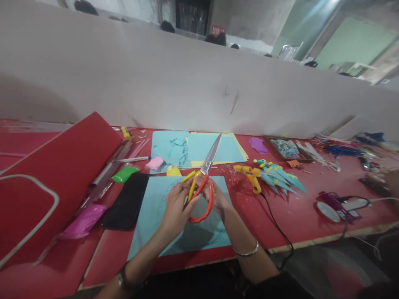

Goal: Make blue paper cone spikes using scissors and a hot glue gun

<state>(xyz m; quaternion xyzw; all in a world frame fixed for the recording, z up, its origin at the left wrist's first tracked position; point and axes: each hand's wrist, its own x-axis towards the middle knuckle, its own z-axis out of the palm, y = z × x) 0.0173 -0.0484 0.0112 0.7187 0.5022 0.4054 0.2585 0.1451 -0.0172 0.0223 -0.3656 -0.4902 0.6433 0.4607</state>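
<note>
A pair of scissors point(209, 160) with red handles is held up in front of me, its pointed blades together and aimed away. My left hand point(176, 207) grips the scissors at the left side of the handles. A slim yellow part point(188, 176) shows at its fingers; what kind of thing it is I cannot tell. My right hand point(217, 197) is closed around the scissors near the pivot, its fingers partly hidden by the red loop. Beneath both hands lies a light blue sheet point(146, 216) with faint curved lines drawn on it.
Right of the sheet lie a yellow glue gun point(253, 176) with a trailing cord and a blue pointed paper craft point(280, 176). A black pouch point(126, 203), pink packet point(84, 222) and green packet point(125, 173) lie left. More blue sheets point(215, 147) are behind, before a white partition point(174, 83).
</note>
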